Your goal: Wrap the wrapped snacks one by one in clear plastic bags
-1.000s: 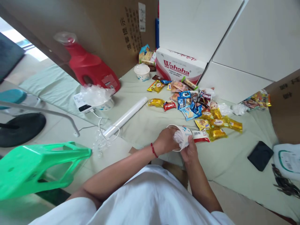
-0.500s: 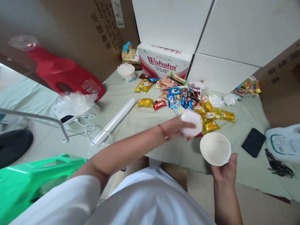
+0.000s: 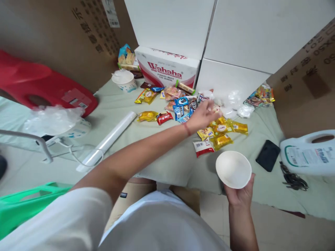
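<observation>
Left hand [image 3: 201,116] over snack packets [image 3: 221,128], fingers spread; right hand [image 3: 239,195], fingers gripping white bowl [image 3: 233,169] from below: we should hold steady.

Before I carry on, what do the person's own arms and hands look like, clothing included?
Both hands, left and right, are ungloved. A thin red bracelet circles the left wrist. The left arm has a loose, plain white short sleeve, leaving the forearm uncovered. The right forearm is also bare; its sleeve is out of frame.
</observation>
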`<state>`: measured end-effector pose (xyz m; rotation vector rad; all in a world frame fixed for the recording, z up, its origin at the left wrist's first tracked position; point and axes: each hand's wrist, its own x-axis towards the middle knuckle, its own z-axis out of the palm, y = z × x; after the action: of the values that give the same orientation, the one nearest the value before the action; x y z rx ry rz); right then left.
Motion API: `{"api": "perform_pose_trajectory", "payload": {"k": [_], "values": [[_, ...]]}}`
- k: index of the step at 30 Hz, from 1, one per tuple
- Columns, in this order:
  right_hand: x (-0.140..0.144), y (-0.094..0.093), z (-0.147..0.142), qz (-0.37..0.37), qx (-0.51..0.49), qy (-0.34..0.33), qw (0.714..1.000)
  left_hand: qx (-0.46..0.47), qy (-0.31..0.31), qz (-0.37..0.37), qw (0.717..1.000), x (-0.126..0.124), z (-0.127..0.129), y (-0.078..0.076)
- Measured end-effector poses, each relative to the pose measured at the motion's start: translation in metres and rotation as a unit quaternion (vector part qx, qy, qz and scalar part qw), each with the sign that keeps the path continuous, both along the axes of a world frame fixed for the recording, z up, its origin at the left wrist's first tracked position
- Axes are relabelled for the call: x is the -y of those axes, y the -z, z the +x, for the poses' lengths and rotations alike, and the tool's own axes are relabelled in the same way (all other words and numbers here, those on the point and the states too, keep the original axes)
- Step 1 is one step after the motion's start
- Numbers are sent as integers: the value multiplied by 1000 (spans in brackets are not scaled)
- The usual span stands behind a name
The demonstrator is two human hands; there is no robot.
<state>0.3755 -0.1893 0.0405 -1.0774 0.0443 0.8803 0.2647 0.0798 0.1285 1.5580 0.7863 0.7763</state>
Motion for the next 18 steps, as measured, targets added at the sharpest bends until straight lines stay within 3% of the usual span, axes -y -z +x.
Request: {"api": "perform_pose_trajectory", "payload": {"k": [3, 5, 7, 9, 10, 12, 14, 16, 17, 18], "values": [[-18, 4, -9, -4, -28, -57, 998, -80, 134, -27, 987, 66, -43, 28], [-27, 4, -17, -24, -36, -124, 991, -108, 181, -24, 977, 97, -56, 43], [-29, 1, -21, -49, 7, -174, 984, -147, 171, -30, 974, 113, -60, 55], [-22, -7, -17, -72, 158, -151, 973, -200, 141, -49, 968, 117, -60, 61], [-15, -12, -12, -75, 265, -123, 953, -224, 130, -53, 964, 116, -60, 61], [2, -25, 2, -68, 475, -129, 868, -252, 138, -37, 957, 113, -57, 58], [19, -38, 18, -52, 615, -263, 741, -254, 168, -6, 953, 112, -53, 51], [31, -48, 36, -42, 687, -389, 613, -226, 206, -6, 952, 113, -49, 42], [33, -52, 47, -45, 711, -409, 570, -198, 220, -24, 955, 115, -48, 38], [31, -56, 61, -55, 734, -398, 548, -164, 227, -47, 959, 117, -49, 35]]}}
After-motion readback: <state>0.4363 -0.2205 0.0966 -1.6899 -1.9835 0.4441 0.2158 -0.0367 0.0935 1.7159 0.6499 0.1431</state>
